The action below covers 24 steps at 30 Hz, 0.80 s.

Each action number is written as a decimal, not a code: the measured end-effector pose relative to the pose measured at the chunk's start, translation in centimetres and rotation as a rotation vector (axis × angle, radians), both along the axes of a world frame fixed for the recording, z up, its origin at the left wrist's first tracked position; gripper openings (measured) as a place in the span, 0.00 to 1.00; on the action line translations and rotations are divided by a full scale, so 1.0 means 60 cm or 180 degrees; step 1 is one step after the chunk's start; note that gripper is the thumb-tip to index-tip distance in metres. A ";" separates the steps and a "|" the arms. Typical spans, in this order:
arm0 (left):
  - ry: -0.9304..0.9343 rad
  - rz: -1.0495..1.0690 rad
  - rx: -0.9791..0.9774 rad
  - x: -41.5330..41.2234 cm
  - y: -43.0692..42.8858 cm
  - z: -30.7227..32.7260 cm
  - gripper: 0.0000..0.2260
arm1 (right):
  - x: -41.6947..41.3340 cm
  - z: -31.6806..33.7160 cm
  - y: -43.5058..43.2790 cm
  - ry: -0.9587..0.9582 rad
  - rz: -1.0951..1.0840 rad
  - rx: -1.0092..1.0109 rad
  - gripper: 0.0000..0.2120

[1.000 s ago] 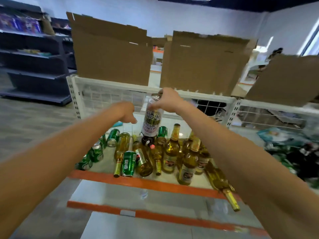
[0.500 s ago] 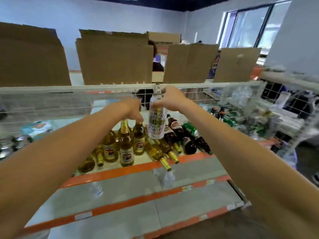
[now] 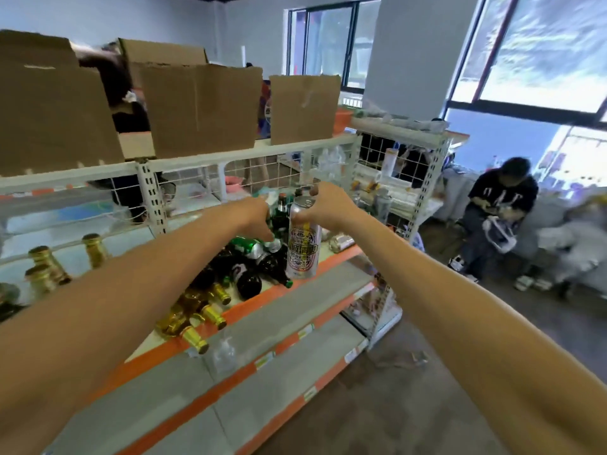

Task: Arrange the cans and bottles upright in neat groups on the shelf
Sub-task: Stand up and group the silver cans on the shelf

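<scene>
right hand (image 3: 328,208): fingers curled round the top of white can (image 3: 303,251), held upright — ready to stand | white can: at shelf (image 3: 341,256) front edge, beside lying dark bottles (image 3: 249,280) | left hand (image 3: 254,221): down on green can (image 3: 249,246) in the pile — grip hidden, cannot tell

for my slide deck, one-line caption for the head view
Right hand holds a tall white can upright by its top at a shelf of toppled bottles

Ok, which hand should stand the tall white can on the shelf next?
Right. The right hand grips the white can by its top, upright, at the shelf's orange front edge. The left hand is down among the lying bottles.
</scene>
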<state>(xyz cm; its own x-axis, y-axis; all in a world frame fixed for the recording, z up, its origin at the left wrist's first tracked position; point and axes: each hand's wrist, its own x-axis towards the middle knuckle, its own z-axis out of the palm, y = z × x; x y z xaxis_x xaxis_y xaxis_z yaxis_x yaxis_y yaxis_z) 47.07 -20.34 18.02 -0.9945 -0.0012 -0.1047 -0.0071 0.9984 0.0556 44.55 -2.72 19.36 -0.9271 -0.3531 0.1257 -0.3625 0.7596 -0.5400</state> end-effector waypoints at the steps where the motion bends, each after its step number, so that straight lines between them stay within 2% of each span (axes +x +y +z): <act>1: -0.0027 -0.0115 -0.0001 -0.024 0.016 -0.004 0.23 | -0.017 -0.005 0.016 -0.0040 -0.0099 0.0005 0.32; 4: -0.0087 -0.0380 0.0024 -0.100 0.062 -0.014 0.19 | -0.076 -0.023 0.060 -0.0092 -0.0379 0.0107 0.36; 11: -0.0141 -0.0634 0.0168 -0.293 0.112 -0.034 0.24 | -0.223 -0.037 0.137 -0.0118 -0.0725 0.0118 0.27; 16: -0.0166 -0.0770 0.0192 -0.397 0.135 -0.045 0.23 | -0.300 -0.052 0.183 -0.0106 -0.1011 0.0163 0.27; 24: -0.0237 -0.0976 0.0350 -0.508 0.226 -0.068 0.24 | -0.400 -0.074 0.275 -0.0259 -0.1319 0.0321 0.37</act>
